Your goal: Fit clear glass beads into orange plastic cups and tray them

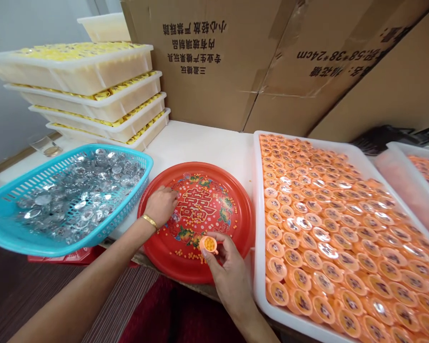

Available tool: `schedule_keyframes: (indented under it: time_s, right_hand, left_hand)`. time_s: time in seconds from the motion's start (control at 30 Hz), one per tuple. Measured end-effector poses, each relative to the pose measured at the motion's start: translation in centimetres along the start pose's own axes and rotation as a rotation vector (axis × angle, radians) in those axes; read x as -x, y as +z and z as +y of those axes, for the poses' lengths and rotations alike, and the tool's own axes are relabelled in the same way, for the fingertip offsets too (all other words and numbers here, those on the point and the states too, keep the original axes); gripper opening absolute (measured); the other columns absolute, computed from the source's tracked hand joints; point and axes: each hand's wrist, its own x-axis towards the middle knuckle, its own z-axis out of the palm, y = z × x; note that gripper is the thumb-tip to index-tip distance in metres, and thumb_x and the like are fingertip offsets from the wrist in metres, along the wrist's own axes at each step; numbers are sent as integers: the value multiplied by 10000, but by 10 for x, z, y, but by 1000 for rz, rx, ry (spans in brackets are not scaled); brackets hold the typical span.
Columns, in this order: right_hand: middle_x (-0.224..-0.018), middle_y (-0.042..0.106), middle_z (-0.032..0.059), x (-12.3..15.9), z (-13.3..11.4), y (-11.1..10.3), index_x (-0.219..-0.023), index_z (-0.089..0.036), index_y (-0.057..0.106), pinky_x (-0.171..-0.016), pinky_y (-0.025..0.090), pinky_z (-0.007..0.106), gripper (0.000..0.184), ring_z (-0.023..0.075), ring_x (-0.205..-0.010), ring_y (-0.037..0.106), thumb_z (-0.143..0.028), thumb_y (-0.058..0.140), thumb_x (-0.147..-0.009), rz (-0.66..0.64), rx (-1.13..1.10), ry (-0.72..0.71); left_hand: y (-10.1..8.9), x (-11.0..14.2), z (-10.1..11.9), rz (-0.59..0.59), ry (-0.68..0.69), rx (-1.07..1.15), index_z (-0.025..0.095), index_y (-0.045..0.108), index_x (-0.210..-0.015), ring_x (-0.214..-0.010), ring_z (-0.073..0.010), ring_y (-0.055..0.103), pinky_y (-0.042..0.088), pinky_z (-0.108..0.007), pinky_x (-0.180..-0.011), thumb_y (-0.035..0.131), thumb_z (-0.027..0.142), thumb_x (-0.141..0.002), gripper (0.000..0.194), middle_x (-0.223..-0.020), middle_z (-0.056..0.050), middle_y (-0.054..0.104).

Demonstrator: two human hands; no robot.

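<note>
A small orange cup (209, 244) with yellow-orange candy beads inside is held between the thumb and fingers of my right hand (230, 269), above the near rim of a round red tray (241, 238). My left hand (161, 206), a gold bracelet at its wrist, rests over the tray's left side. Its fingers are curled together, and what they pinch, if anything, is hidden. Just below those fingertips lies something small and shiny (175, 217). Loose orange beads (191, 256) are scattered over the tray's printed floor.
Left stands a turquoise basket (148, 166) of clear round plastic lids (93, 190). Behind it rise stacked white trays (128, 95) with yellow packets. A white tray (259, 267) of lidded orange cups (321, 233) is right; cardboard boxes (207, 95) stand behind.
</note>
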Motion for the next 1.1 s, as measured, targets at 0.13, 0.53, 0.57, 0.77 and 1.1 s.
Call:
schedule_keyframes:
  time_s: [0.13, 0.53, 0.57, 0.77, 1.1]
  right_hand:
    - [-1007, 680, 62, 0, -1, 2, -1028, -199, 591, -801, 512, 332, 234, 205, -898, 646, -297, 588, -816, -3, 0, -4]
    - [-1119, 647, 75, -1, -1, 0, -1071, -209, 593, -876, 510, 357, 285, 218, -1009, 620, -309, 600, -804, 69, -67, 27]
    - [-1151, 634, 78, -2, -2, -1, -1090, -211, 585, -891, 506, 362, 304, 218, -1027, 614, -319, 602, -806, 78, -91, 33]
    - [-1129, 639, 68, -4, -19, -2, -1088, -224, 565, -810, 560, 333, 326, 196, -983, 634, -335, 640, -791, 2, -409, 47]
    - [-1028, 669, 28, -2, -22, -4, -1042, -214, 578, -848, 531, 284, 299, 155, -943, 641, -264, 681, -766, -35, -511, 22]
  left_hand:
    - [3, -46, 4, 65, -19, 87, 169, 674, -981, -1018, -258, 531, 416, -360, -884, 474, 204, -856, 238, -988, -123, 631]
    - [-4, -49, 19, -27, -109, 715, 122, 622, -730, -679, -166, 565, 453, -288, -636, 459, 325, -844, 284, -710, -76, 613]
    - [-8, -32, 23, -63, -103, 804, 126, 626, -791, -658, -144, 552, 452, -269, -610, 440, 370, -857, 314, -751, -70, 621]
    - [-16, 46, 49, -412, -397, 1896, 150, 635, -781, -602, -67, 423, 337, -177, -478, 694, 349, -721, 215, -809, -36, 554]
    - [-7, 61, 63, -346, -435, 2000, 137, 625, -805, -616, -75, 514, 424, -169, -518, 693, 263, -757, 151, -744, -13, 573]
